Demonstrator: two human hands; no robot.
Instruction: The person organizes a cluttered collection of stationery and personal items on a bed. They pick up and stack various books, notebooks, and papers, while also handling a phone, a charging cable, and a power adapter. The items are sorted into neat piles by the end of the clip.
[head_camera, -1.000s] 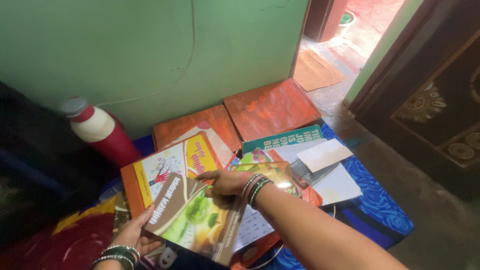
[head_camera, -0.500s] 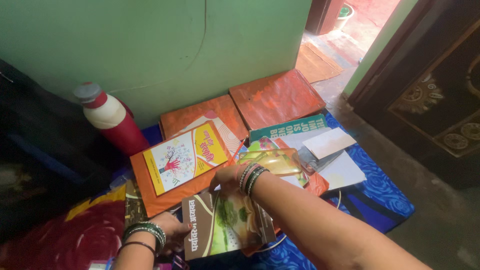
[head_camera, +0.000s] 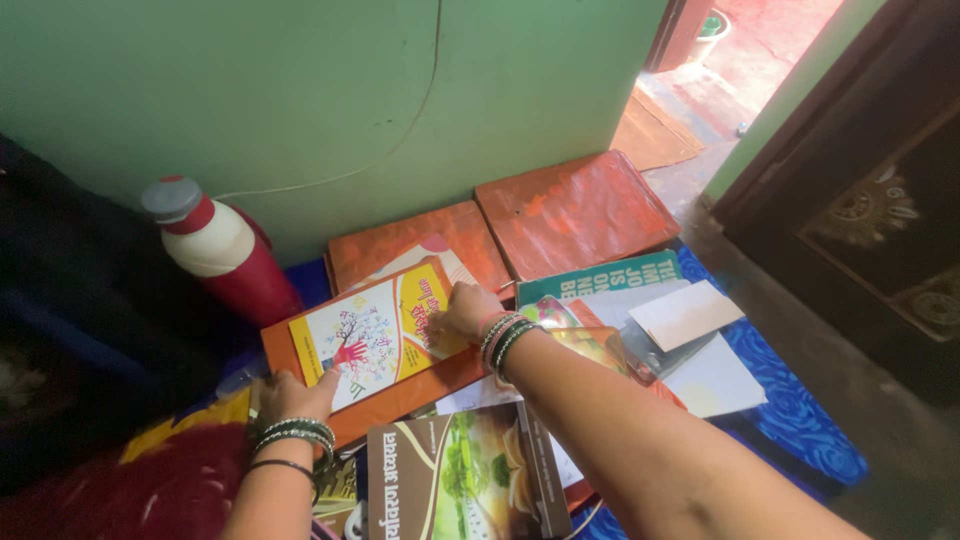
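Green wall fills the background, with books and papers spread over a blue patterned cloth at its foot. Largest of the pile is the orange-backed book, its yellow and white cover showing a tree with red handprints; it lies tilted at the middle of the spread. Behind it, against the wall, lie two flat orange covers. To its left stands a red and cream flask with a grey cap. In front of it lies a brown and green book, cut off by the lower edge. The right hand rests on its right edge, fingers curled over the cover, seemingly gripping it. The left hand presses its lower left corner with fingers flat; what lies beneath is hidden.
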